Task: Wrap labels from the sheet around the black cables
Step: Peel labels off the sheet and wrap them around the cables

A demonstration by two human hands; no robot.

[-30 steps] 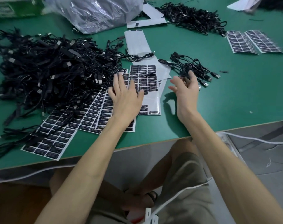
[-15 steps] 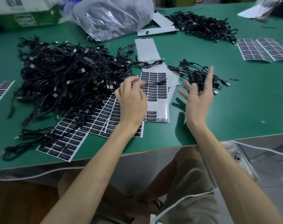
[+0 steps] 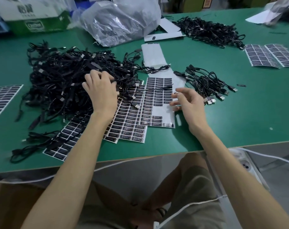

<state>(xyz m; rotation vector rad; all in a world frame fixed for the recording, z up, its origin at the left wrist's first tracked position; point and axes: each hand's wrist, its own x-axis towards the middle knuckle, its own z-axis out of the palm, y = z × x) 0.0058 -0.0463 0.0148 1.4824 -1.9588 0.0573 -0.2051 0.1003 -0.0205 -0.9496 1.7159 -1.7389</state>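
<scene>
Fingers of the left hand curl down into the near right edge of the large tangled heap of black cables, knuckles up and tips buried among the strands. Whether they have closed round one strand or only rake through them cannot be told from this angle. The right hand hovers low over the green counter, its fingers loose and spread, gripping nothing that shows; a dark fleck at one fingertip is too small to read.

The heap lies to the left and away from the person, directly under the left hand, so that hand is the one placed to draw a cable out. The white backing sheet of black rectangular labels lies between the two hands, its long axis running away from the person and its right edge just beneath the right fingertips, so peeling looks like that hand's job. A cable would have to travel rightward over the overlapping sheets to meet a label.

One loose black cable lies crosswise on the sheet's upper rows, nearer the right hand than the left. A smaller bunch of black cables with silver plugs sits just beyond the right hand; no labels can be made out on it.
</scene>
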